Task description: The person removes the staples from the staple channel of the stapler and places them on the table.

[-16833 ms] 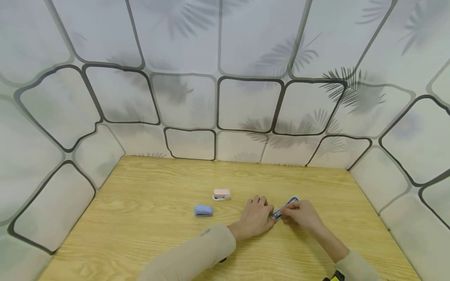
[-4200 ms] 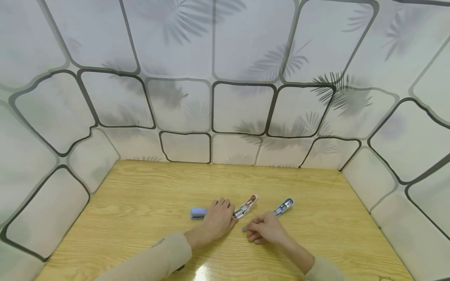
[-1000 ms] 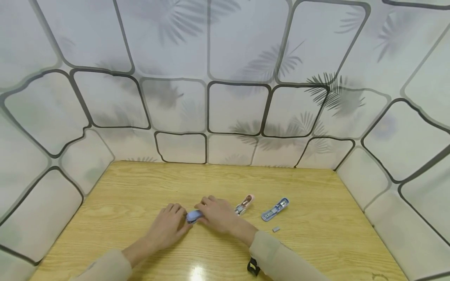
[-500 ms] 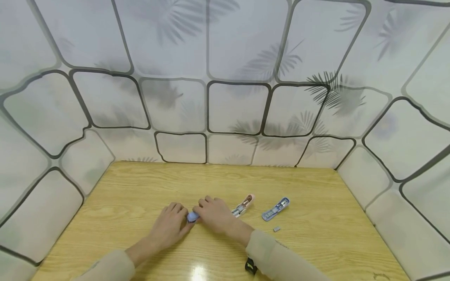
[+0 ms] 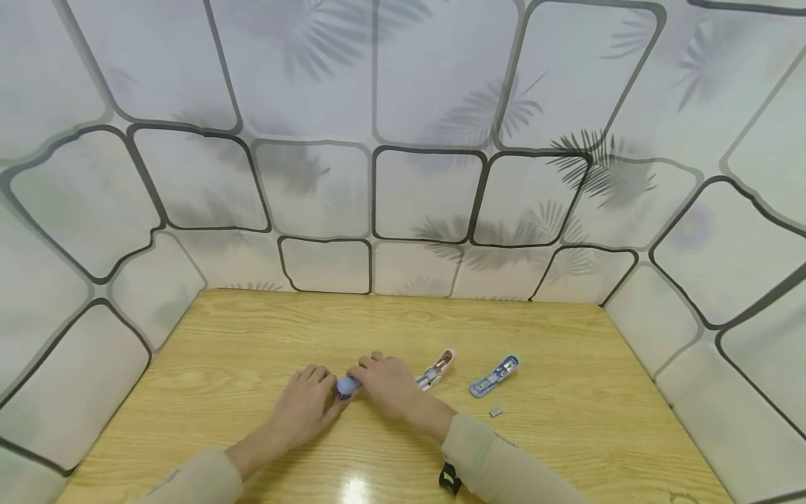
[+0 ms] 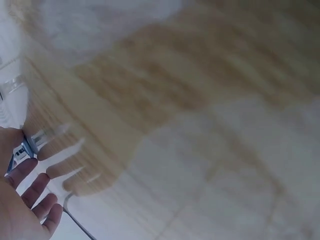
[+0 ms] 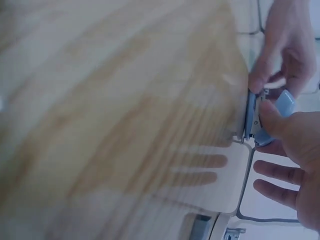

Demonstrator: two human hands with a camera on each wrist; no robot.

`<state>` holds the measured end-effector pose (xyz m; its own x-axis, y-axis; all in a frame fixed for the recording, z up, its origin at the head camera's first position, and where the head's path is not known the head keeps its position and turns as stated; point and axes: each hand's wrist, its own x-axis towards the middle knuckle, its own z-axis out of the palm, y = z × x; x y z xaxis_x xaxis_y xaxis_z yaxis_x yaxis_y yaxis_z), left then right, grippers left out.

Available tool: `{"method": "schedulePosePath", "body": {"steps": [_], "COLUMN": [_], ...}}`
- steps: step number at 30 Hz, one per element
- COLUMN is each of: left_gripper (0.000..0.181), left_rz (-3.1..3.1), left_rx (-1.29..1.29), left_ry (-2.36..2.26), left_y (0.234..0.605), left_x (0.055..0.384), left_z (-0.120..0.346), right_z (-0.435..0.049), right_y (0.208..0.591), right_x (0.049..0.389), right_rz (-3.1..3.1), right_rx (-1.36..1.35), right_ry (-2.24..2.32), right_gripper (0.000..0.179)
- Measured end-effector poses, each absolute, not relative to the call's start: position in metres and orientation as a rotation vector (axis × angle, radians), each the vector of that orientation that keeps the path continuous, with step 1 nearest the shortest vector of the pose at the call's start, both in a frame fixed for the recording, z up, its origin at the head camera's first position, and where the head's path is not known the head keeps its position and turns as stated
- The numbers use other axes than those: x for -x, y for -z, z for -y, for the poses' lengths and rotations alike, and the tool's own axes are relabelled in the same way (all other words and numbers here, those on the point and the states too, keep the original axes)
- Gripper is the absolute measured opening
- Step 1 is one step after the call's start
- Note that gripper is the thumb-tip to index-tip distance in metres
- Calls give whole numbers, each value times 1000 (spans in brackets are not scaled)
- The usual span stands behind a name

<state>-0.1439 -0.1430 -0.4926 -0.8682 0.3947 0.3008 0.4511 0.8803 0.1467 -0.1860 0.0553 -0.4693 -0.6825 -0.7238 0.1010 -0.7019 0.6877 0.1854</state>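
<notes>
A light-blue stapler (image 5: 348, 385) sits between both hands at the left middle of the table. In the right wrist view its blue top cover (image 7: 285, 103) is lifted apart from the base (image 7: 250, 116). My left hand (image 5: 301, 407) pinches the near-left end, the thumb against the base. From the other end, my right hand (image 5: 387, 385) grips it with thumb and index finger, while its other fingers extend loosely. The left wrist view catches only a small part of the stapler (image 6: 29, 146) beyond the left hand (image 6: 25, 200).
Right of the hands lies a pink and white stapler (image 5: 437, 371), opened out and partly behind the right hand. Further right is an opened darker blue stapler (image 5: 495, 376), with a small grey staple strip (image 5: 496, 412) in front. Patterned walls (image 5: 428, 266) border the wooden table (image 5: 302, 315).
Since the oldest frame, the pink stapler has been opened. The staple strip has left my right hand and lies on the table. Both hands have moved left onto the light-blue stapler, which has shifted slightly lately.
</notes>
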Motion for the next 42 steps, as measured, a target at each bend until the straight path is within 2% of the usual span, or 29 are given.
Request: {"method": "schedulePosePath", "body": {"steps": [6, 14, 42], "left_gripper": [27, 27, 24], "left_rz": [2795, 2750, 2751], "left_rx": [627, 647, 625], "left_ry": [323, 304, 280], "left_y": [492, 494, 491], "left_x": [142, 143, 140], "left_z": [142, 142, 141], "right_z": [-58, -63, -82], "right_y": [468, 465, 455], "right_x": [188, 191, 205], "right_rz": [2776, 2845, 2791], "right_rx": [-1172, -1143, -1136], "right_ry": [157, 14, 62], "right_gripper": [38, 36, 37]}}
